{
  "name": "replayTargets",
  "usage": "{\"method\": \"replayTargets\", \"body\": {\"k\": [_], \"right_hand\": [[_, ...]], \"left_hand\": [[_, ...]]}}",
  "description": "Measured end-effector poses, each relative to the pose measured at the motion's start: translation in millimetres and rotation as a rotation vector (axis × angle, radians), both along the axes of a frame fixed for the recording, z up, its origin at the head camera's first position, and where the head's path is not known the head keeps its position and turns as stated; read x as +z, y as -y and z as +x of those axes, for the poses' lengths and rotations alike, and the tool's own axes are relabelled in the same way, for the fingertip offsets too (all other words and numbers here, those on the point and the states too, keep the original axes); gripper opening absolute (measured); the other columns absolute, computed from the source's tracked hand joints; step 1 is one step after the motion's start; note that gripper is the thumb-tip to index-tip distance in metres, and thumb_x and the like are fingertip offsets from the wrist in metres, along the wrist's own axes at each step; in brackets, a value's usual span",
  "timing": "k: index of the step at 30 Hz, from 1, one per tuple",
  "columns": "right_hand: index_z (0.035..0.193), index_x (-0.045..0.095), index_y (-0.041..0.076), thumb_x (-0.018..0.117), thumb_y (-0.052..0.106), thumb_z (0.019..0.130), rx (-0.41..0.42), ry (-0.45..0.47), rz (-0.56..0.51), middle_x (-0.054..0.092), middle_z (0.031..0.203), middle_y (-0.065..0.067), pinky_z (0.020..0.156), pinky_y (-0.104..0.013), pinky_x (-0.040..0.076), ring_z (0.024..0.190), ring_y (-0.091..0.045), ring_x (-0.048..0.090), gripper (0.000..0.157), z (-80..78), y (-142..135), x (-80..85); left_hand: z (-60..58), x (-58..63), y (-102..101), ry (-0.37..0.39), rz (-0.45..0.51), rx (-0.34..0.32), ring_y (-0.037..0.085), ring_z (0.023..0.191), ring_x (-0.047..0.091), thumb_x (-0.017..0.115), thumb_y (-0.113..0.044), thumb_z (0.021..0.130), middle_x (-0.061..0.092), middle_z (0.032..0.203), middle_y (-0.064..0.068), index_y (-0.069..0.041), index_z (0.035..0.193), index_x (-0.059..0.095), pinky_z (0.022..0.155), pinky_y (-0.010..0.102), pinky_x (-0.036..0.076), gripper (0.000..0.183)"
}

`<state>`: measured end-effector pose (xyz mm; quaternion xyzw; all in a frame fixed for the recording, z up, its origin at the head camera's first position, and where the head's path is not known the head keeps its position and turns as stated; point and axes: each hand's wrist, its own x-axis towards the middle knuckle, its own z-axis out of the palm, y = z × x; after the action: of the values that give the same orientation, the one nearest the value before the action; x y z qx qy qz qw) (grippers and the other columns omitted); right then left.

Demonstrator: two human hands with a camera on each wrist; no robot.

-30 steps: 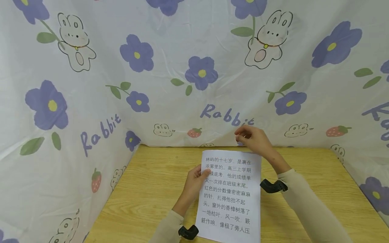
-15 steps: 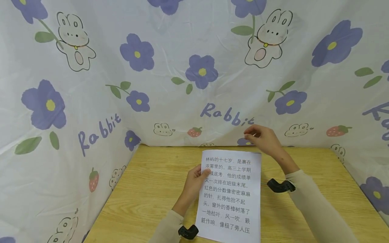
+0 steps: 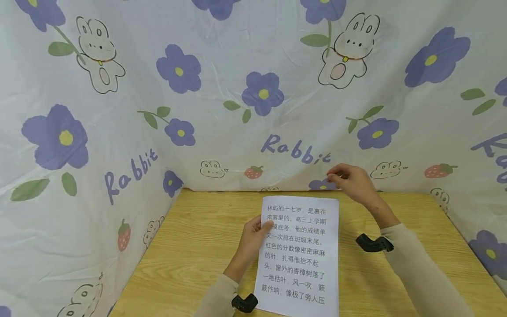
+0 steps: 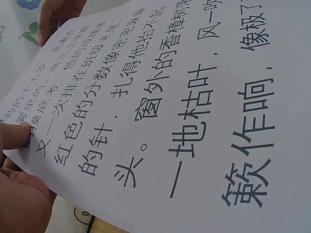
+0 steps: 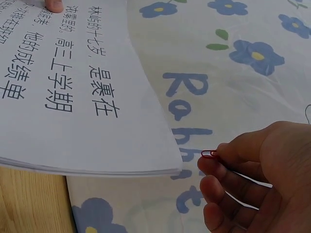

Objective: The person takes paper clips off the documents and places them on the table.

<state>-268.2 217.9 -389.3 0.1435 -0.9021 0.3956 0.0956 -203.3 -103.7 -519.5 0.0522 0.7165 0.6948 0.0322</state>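
Note:
My left hand holds a thin stack of printed paper by its upper left edge, thumb on the front and fingers behind. Large Chinese text covers the top sheet, and the left wrist view shows it close up. Beyond the stack's top right corner, my right hand is raised, apart from the paper. Between its thumb and index finger it pinches a small red paper clip, seen plainly in the right wrist view. The clip's loop points toward the paper's corner. Several sheet edges show along the stack's side.
A wooden table lies under the hands. White cloth printed with rabbits, purple flowers and strawberries hangs behind it and along both sides. Each wrist carries a black camera mount.
My right hand has moved to the right, away from the top of the paper, with its fingers still pinched. The left hand and the paper stay almost where they were.

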Motion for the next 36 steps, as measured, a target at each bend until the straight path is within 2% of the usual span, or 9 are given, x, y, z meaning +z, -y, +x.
{"method": "replayTargets", "body": {"k": [3,6,16,21,26,36], "right_hand": [[0.120,0.073,0.004,0.062,0.024,0.109,-0.005,-0.003,-0.002,0.078,0.111,-0.017,0.075,-0.029,0.058,0.092,-0.030,0.074,0.025,1.6,-5,-0.3],[0.121,0.073,0.003,0.062,0.025,0.110,0.001,-0.008,-0.006,0.078,0.110,-0.018,0.075,-0.027,0.058,0.091,-0.028,0.073,0.026,2.9,-10,-0.5],[0.122,0.073,0.004,0.061,0.025,0.111,-0.022,0.004,-0.013,0.078,0.112,-0.017,0.075,-0.024,0.059,0.086,-0.006,0.068,0.027,5.9,-28,0.0],[0.122,0.073,0.004,0.060,0.026,0.111,-0.031,0.021,-0.023,0.077,0.113,-0.019,0.075,-0.024,0.059,0.083,0.000,0.066,0.028,8.5,-36,-1.3],[0.123,0.073,0.003,0.059,0.026,0.112,-0.042,0.022,-0.018,0.078,0.114,-0.019,0.075,-0.020,0.058,0.084,0.003,0.065,0.029,9.4,-44,-5.5],[0.123,0.075,0.005,0.062,0.030,0.110,-0.092,0.012,0.006,0.075,0.115,-0.020,0.069,-0.025,0.055,0.078,0.003,0.064,0.030,7.2,-61,-13.4]], "left_hand": [[0.0,-0.6,1,-0.004,-0.003,-0.005,0.018,0.076,0.078,0.064,-0.031,0.109,0.079,0.099,0.011,-0.013,0.132,0.071,0.063,0.028,0.064,0.030],[-0.1,-1.4,1,-0.006,-0.002,-0.008,0.019,0.077,0.078,0.064,-0.031,0.109,0.079,0.100,0.012,-0.013,0.132,0.071,0.063,0.029,0.064,0.031],[-1.8,0.2,1,0.000,0.002,-0.007,0.019,0.077,0.078,0.065,-0.032,0.108,0.080,0.100,0.011,-0.013,0.134,0.070,0.063,0.029,0.064,0.032],[-2.2,0.3,1,0.001,0.006,-0.005,0.019,0.076,0.077,0.065,-0.032,0.108,0.079,0.099,0.011,-0.013,0.133,0.071,0.062,0.029,0.064,0.032],[-1.6,0.2,1,-0.002,0.006,-0.004,0.018,0.076,0.077,0.065,-0.032,0.108,0.079,0.099,0.011,-0.012,0.133,0.071,0.063,0.029,0.064,0.032],[-2.6,0.1,1,0.006,0.008,-0.005,0.020,0.077,0.078,0.066,-0.033,0.108,0.079,0.099,0.012,-0.014,0.132,0.071,0.063,0.030,0.065,0.032]]}}
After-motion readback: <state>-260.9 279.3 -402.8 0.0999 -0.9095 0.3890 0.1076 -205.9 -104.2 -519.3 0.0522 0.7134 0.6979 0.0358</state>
